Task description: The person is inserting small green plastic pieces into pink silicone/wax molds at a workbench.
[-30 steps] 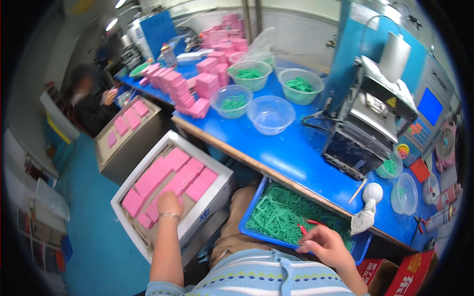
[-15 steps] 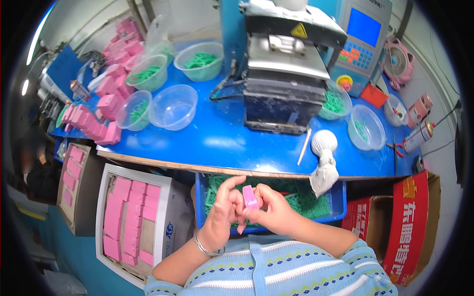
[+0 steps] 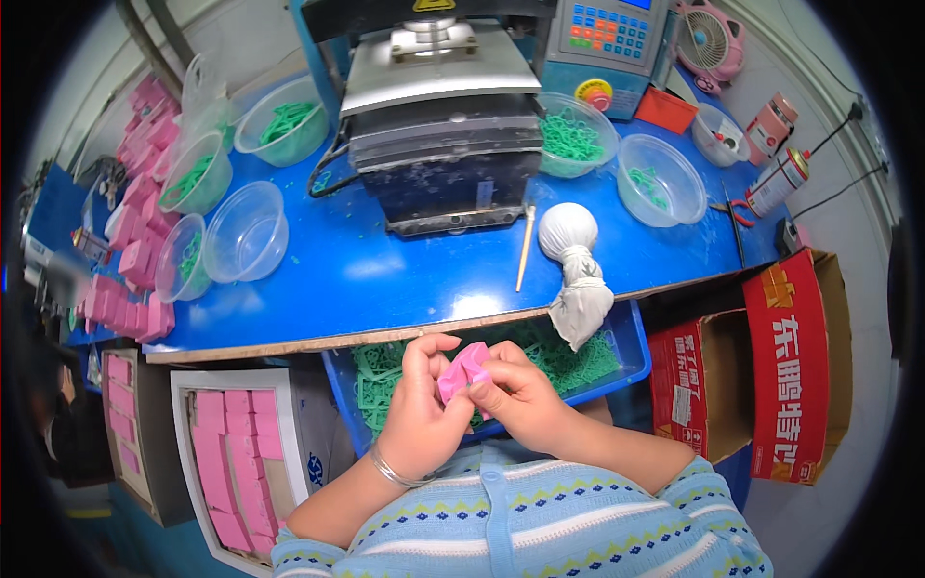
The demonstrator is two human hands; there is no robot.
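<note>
Pinching a pink piece [image 3: 462,371], fingers [image 3: 508,374] of both hands [image 3: 424,424] [image 3: 535,409] partly hide a blue tray [image 3: 640,345] under a white pouch [image 3: 580,277].

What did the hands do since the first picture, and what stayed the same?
The left hand left the white box, moving right to join the right hand by the blue tray. Both now hold a pink piece. The white cloth bundle stayed put.
</note>
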